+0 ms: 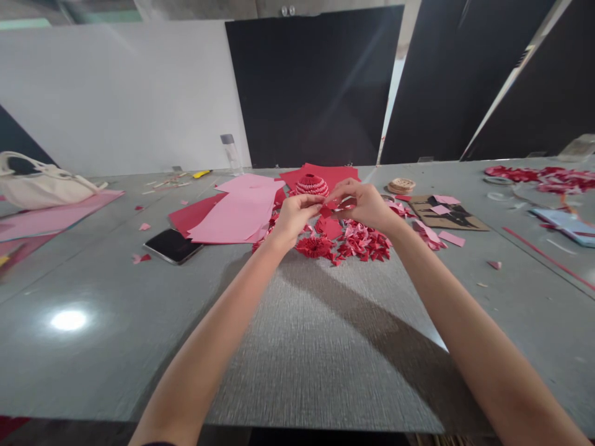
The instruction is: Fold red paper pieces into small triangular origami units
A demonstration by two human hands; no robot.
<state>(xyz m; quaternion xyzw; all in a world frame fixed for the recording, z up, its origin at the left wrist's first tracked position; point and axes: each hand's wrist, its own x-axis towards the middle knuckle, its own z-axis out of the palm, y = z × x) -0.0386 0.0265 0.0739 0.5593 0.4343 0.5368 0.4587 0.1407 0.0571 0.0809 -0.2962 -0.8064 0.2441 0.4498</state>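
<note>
Both of my hands are raised a little above a grey table (pixel 302 347), pinching one small red folded paper piece (pixel 331 207) between them. My left hand (pixel 294 217) grips its left side with closed fingers. My right hand (pixel 367 203) grips the right side the same way. Just under the hands lies a heap of small red and pink folded paper pieces (pixel 360 243) and a round red ring of joined pieces (pixel 314 246). Behind the hands stands a red and white ribbed ball of folded pieces (pixel 312 184).
Pink paper sheets (pixel 237 214) and red sheets (pixel 328 174) lie behind the hands. A dark phone (pixel 173 245) rests to the left. A white bag (pixel 39 183) sits far left. A twine spool (pixel 401 184), a cardboard piece (pixel 449 214) and more red scraps (pixel 543 176) lie right.
</note>
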